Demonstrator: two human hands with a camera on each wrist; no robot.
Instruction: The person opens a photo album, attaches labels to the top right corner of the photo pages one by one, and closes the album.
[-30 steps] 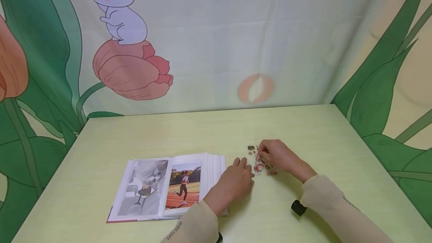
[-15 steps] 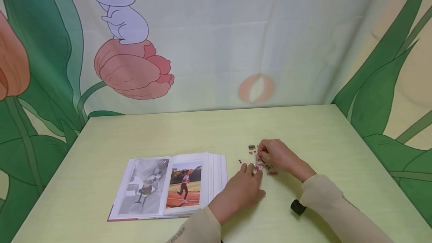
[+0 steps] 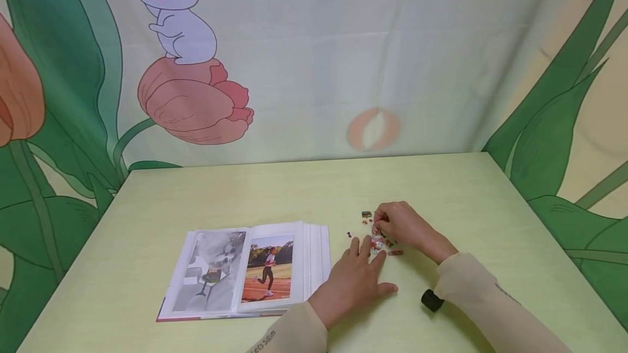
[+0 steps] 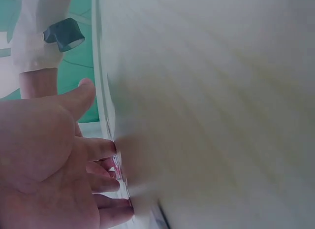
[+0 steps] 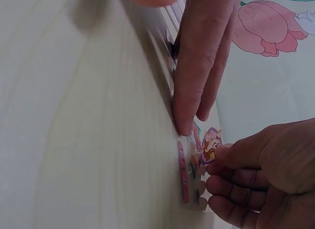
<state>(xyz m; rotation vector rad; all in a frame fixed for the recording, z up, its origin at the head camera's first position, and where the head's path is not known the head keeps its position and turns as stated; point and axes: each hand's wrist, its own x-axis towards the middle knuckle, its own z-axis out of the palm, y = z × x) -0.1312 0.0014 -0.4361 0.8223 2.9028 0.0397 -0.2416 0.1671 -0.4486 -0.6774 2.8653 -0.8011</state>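
A small sheet of cartoon stickers (image 3: 376,245) lies on the table, partly covered by both hands. My right hand (image 3: 403,226) is at its far side and pinches a colourful cartoon sticker (image 5: 211,144) between thumb and finger. In the right wrist view that sticker stands up at the fingertips, with the other fingers curled below. Spread over the near left part of the sheet, my left hand (image 3: 357,275) presses with its fingertips, thumb held out to the right. A thin red strip sticker (image 5: 183,172) shows beside the left fingertips.
To the left lies an open photo album (image 3: 314,244) with a picture of a runner (image 3: 270,268) on its right page. A tiny dark sticker (image 3: 349,234) sits between album and sheet. A black wrist camera (image 3: 432,300) is strapped at the right sleeve.
My left hand has slid right from beside the album onto the near part of the sticker sheet, its thumb spreading out and the tiny dark sticker coming into view. My right hand stays almost still.
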